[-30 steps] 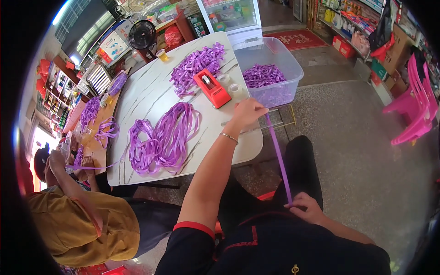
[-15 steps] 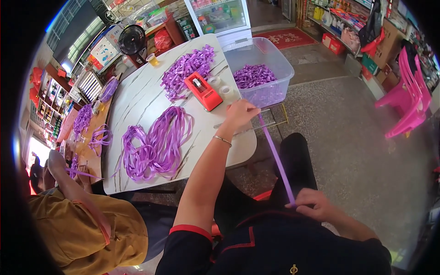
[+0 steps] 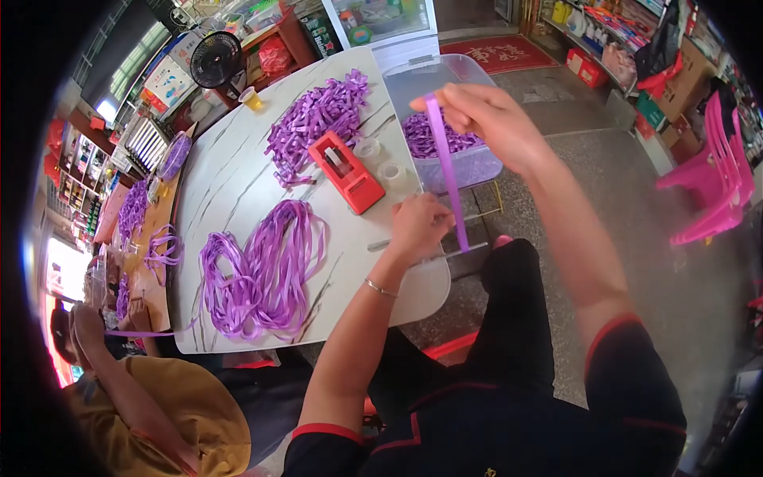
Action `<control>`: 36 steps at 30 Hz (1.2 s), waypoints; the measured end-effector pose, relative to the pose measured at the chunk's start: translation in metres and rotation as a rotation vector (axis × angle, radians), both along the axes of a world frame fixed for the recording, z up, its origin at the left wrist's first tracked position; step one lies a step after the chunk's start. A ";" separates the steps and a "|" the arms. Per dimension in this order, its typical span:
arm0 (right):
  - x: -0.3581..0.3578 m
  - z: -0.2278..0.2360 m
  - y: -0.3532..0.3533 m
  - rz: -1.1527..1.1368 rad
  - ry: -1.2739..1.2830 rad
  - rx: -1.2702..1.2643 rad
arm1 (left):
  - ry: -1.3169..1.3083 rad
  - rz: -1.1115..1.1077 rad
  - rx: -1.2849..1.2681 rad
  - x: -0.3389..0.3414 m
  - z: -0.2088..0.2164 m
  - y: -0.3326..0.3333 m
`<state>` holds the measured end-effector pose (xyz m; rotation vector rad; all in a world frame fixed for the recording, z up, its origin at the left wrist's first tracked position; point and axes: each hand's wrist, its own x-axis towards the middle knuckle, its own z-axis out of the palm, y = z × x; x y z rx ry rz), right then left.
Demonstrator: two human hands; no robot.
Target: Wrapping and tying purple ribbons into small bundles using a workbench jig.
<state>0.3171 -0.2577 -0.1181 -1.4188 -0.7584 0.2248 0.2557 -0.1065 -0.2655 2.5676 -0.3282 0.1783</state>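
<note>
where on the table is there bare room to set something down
Widest: the far left part of the table, bordered by the cup, ribbon pile, ribbon loops and outer edge. A narrower strip lies between the loops and the left hand. The right edge is crowded: dispenser, two tubs and left hand, with the held ribbon just beyond it.

Large pale characters are carried by the red mat (image 3: 520,57) on the floor (image 3: 604,207) — set in a row across its middle. Light lettering is borne by the dark green box (image 3: 320,36) beside the fridge (image 3: 407,49), and coloured print by the white panel (image 3: 168,82) left of the fan (image 3: 216,60) — both too small to be made out. On the dark shirt (image 3: 509,429), a gold emblem (image 3: 490,472) is cut off by the lower edge.
</note>
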 end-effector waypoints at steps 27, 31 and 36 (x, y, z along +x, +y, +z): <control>-0.205 -0.169 -0.085 -0.071 0.578 -0.400 | 0.011 -0.027 -0.093 -0.004 0.007 0.005; -0.183 -0.108 -0.077 -0.023 0.218 -0.340 | 0.022 -0.018 -0.089 -0.005 0.006 0.005; -0.094 -0.076 -0.037 -0.158 -0.098 -0.270 | 0.016 0.002 -0.113 -0.006 0.007 0.005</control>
